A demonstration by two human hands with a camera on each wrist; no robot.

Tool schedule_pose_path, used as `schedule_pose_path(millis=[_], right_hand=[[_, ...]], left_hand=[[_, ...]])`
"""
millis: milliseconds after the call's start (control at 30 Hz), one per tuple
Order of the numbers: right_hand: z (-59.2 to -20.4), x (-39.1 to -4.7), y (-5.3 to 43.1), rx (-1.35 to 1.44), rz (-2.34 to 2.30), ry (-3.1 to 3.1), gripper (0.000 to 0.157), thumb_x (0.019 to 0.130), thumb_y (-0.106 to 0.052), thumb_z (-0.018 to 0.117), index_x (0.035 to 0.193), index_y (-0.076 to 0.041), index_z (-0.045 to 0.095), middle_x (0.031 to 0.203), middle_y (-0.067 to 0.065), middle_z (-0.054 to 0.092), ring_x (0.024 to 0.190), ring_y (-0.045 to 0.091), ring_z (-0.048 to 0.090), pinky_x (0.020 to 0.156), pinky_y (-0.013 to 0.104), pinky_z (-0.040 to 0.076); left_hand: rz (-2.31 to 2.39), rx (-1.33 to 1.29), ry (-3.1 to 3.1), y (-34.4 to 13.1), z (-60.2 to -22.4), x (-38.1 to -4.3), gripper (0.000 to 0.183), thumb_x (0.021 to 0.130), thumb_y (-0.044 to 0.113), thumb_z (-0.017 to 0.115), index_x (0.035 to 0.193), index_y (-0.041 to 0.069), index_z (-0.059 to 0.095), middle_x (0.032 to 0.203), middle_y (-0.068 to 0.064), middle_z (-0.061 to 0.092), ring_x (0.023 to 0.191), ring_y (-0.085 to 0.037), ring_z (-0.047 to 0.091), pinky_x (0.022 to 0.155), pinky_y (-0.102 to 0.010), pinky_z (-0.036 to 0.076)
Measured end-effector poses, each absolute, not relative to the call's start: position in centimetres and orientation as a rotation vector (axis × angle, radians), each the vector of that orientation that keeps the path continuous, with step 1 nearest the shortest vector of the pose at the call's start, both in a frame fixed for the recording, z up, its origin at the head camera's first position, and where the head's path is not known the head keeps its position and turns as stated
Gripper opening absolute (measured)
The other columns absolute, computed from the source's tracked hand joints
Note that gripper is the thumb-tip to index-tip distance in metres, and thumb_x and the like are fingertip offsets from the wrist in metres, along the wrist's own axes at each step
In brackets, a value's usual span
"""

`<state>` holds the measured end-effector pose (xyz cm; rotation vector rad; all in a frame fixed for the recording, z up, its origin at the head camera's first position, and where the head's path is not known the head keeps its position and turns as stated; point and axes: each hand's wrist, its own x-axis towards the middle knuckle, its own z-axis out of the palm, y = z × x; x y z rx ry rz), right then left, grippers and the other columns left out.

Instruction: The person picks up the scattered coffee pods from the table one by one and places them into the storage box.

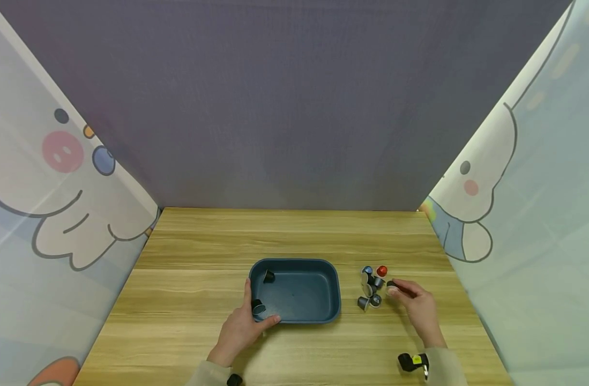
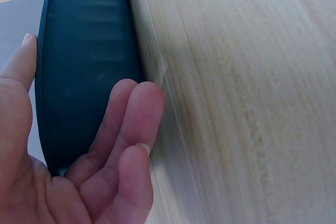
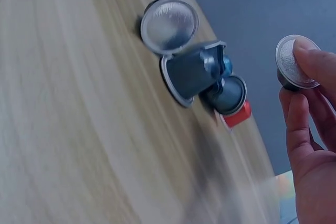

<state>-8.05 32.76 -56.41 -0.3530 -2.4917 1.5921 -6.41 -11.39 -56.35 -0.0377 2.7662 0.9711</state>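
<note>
My left hand [image 1: 240, 326] holds the near left corner of a dark blue plastic tray [image 1: 299, 296], thumb along the front rim and fingers against the left side. Two dark coffee capsules lie in it, one capsule [image 1: 269, 276] by the back left and another capsule [image 1: 258, 307] at the near left. Right of the tray, my right hand [image 1: 422, 311] pinches a dark coffee capsule [image 3: 291, 64] between thumb and fingers, its silver foil lid under the thumb. Beside that hand sits a cluster of several capsules, mostly dark, with a red capsule [image 1: 382, 271] and a blue capsule [image 1: 367, 269] at the back.
Tray and capsules are on a wood-grain table [image 1: 193, 241]. A grey panel [image 1: 294, 118] rises behind its far edge, and cartoon-printed cloths hang on the left and right sides. A black strap device [image 1: 412, 362] is on the right wrist.
</note>
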Motion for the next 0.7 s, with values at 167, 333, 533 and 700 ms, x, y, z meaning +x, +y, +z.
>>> schedule_pose_path(millis=[167, 333, 533, 700], right_hand=[[-55.8, -8.2, 32.2, -0.301, 1.632, -2.465, 0.039, 0.087, -0.021, 0.08, 0.119, 0.0, 0.071, 0.112, 0.008, 0.069, 0.09, 0.001, 0.063, 0.076, 0.017, 0.05], [-55.1, -8.6, 31.8, -0.258, 1.622, -2.484, 0.041, 0.087, -0.027, 0.079, 0.12, -0.003, 0.072, 0.116, 0.009, 0.068, 0.093, 0.002, 0.063, 0.077, 0.017, 0.05], [-54.3, -9.3, 31.1, -0.187, 1.594, -2.495, 0.04, 0.087, -0.03, 0.08, 0.117, -0.006, 0.074, 0.115, 0.008, 0.067, 0.094, 0.003, 0.063, 0.078, 0.017, 0.05], [-53.7, -10.1, 30.1, -0.139, 1.613, -2.468, 0.038, 0.086, -0.027, 0.08, 0.116, -0.004, 0.074, 0.116, 0.013, 0.067, 0.092, 0.002, 0.064, 0.078, 0.016, 0.05]], left_hand=[[0.983, -0.023, 2.774, -11.5, -56.3, -6.4, 0.128, 0.076, 0.067, 0.075, 0.161, 0.01, -0.003, 0.061, -0.004, 0.05, 0.052, -0.018, 0.047, 0.048, -0.036, 0.035], [0.986, -0.022, 2.774, -11.5, -56.2, -6.3, 0.128, 0.076, 0.067, 0.075, 0.161, 0.011, -0.003, 0.06, -0.004, 0.05, 0.051, -0.018, 0.047, 0.048, -0.036, 0.035], [0.985, -0.028, 2.761, -11.4, -56.1, -6.3, 0.128, 0.076, 0.067, 0.075, 0.161, 0.011, -0.003, 0.062, -0.004, 0.051, 0.052, -0.019, 0.048, 0.049, -0.037, 0.036], [0.985, -0.027, 2.766, -11.4, -56.1, -6.3, 0.128, 0.076, 0.067, 0.074, 0.161, 0.011, -0.003, 0.061, -0.004, 0.05, 0.052, -0.019, 0.048, 0.048, -0.036, 0.035]])
